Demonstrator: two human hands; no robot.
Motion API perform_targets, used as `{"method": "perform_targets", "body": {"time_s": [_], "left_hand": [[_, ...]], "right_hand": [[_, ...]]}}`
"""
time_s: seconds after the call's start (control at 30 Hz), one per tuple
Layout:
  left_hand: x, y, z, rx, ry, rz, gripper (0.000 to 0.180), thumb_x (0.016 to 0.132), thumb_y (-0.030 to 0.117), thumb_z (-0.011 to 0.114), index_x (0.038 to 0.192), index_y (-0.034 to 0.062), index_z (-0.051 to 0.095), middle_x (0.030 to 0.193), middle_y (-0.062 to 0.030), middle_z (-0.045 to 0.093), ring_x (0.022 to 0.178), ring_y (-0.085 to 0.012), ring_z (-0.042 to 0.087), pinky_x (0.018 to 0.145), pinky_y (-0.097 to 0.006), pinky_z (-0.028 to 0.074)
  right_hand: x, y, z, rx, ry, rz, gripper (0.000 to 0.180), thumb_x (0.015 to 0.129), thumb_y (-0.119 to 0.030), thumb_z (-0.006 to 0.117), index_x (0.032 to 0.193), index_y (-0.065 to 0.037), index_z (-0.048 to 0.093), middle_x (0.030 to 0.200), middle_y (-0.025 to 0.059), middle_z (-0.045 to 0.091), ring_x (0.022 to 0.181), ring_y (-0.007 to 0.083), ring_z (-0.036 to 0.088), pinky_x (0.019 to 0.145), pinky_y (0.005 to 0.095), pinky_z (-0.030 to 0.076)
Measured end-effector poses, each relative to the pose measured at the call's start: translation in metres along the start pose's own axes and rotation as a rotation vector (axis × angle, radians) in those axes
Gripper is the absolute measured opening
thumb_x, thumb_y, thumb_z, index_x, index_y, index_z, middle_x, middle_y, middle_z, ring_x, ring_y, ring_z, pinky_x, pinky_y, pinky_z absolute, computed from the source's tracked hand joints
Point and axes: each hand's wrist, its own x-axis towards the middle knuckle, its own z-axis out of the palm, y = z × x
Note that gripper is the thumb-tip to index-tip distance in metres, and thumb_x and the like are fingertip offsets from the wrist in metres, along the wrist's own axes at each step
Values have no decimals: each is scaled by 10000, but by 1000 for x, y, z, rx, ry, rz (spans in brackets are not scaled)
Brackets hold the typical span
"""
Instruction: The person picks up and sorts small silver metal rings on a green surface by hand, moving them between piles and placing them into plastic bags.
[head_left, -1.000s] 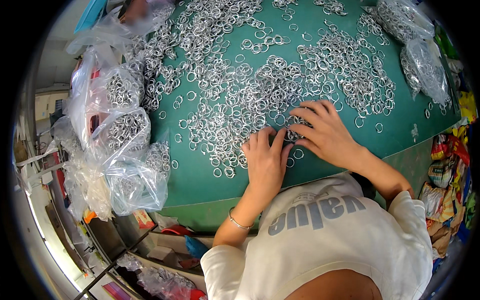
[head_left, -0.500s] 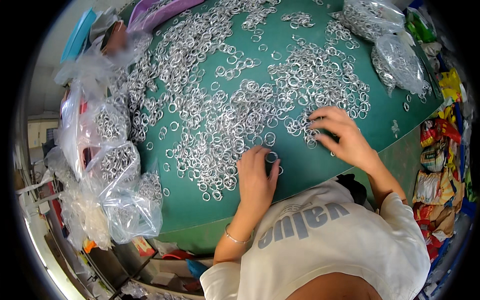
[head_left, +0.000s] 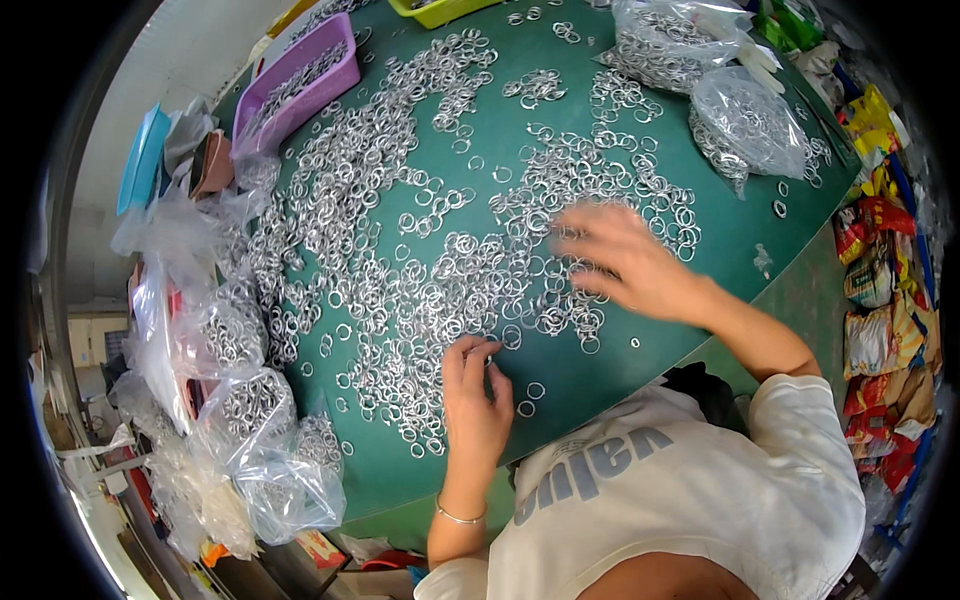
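Many small silver metal rings [head_left: 470,285] lie in loose heaps across a green tabletop [head_left: 590,375]. At the near edge of the middle heap is my left hand [head_left: 477,405], a bracelet on its wrist. Its fingers are bent over the rings, the thumb stands apart from them, and I see nothing held. Two loose rings [head_left: 527,408] lie just right of it. My right hand [head_left: 630,265] is over the right-hand heap [head_left: 575,180], fingers spread and smeared by motion. The rings beneath that palm are hidden.
Clear plastic bags of rings [head_left: 745,125] stand at the far right, and more bags [head_left: 290,480] line the left edge. A purple basket [head_left: 345,70] with rings sits far left, near a blue tray [head_left: 143,160]. A yellow-green basket [head_left: 445,12] shows at the far edge. Coloured packets [head_left: 875,310] hang at the right.
The view has shifted, bringing more of the far table in. My right hand has moved left and away from me over its heap. The ring at my left thumb no longer shows there.
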Motion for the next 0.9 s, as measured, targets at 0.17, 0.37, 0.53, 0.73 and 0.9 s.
{"method": "perform_targets", "body": {"time_s": [0.17,0.37,0.53,0.73,0.9], "left_hand": [[47,11,-6,47,-60,88,197,799,-36,457,992,-23,497,911,-197,458,831,-356,495,722,-388,420],[120,3,18,126,12,274,124,853,-4,411,945,-25,492,1150,-251,449,965,-381,501,764,-404,427],[108,-8,48,151,-300,497,156,751,-85,419,882,-21,472,1252,-253,392,1195,-422,332,986,-485,255],[68,8,37,231,-413,528,150,739,-50,496,867,25,478,1301,-213,361,1233,-375,316,988,-596,157],[74,-15,28,378,-239,369,142,730,-39,513,859,11,478,1295,-234,357,1225,-357,339,975,-617,142]], "right_hand": [[23,23,-1,-346,37,95,544,762,-338,599,1213,-73,451,1365,148,268,1271,350,210,999,510,210],[-8,-14,1,-194,-160,-76,551,795,-413,541,1193,-39,466,1351,146,295,1287,324,200,1027,489,190],[-10,17,-19,250,-102,35,420,796,-326,569,1125,-68,526,1285,117,394,1255,283,273,1002,467,237],[-9,40,-33,-317,63,130,496,766,-324,595,1194,-102,478,1304,111,373,1243,309,280,989,503,237],[-26,47,-40,-460,80,261,518,753,-329,605,1208,-122,465,1315,116,349,1246,326,269,996,530,203]]}}
